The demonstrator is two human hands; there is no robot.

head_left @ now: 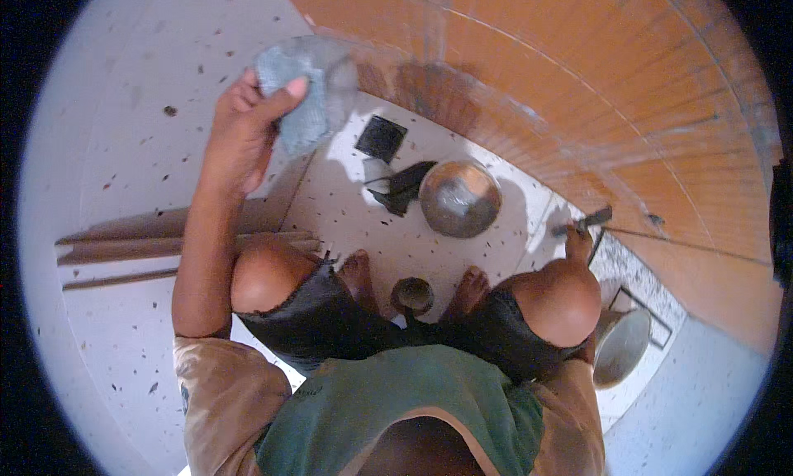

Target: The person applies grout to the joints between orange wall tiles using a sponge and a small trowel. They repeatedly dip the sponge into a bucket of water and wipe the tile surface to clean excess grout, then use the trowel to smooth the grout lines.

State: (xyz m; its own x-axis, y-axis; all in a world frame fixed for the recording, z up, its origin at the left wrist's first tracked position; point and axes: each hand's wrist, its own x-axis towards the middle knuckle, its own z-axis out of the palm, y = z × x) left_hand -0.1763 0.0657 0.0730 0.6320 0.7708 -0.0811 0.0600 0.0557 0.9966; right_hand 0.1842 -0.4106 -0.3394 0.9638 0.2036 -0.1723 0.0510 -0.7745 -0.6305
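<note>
My left hand [244,133] is raised at the upper left, its thumb pressed on a pale blue-grey, roughly square pad [301,104]. A greyish, see-through patch shows around the pad's far and right side; I cannot make out what it is. My right hand [580,243] is beyond my right knee, close to the orange panel, closed on a dark narrow tool [593,219]. The tool's exact kind is too small to tell. Between my feet and the panel sits a round metal bowl [460,199]. To its left lie a dark cloth [403,187] and a black square piece [382,137].
The large orange panel [578,88], smeared with grey, curves across the far right. A small round cup [413,296] stands between my feet. At right are a round tub [624,348] and a thin dark frame [652,323]. Long strips [124,249] lie at left on the speckled floor.
</note>
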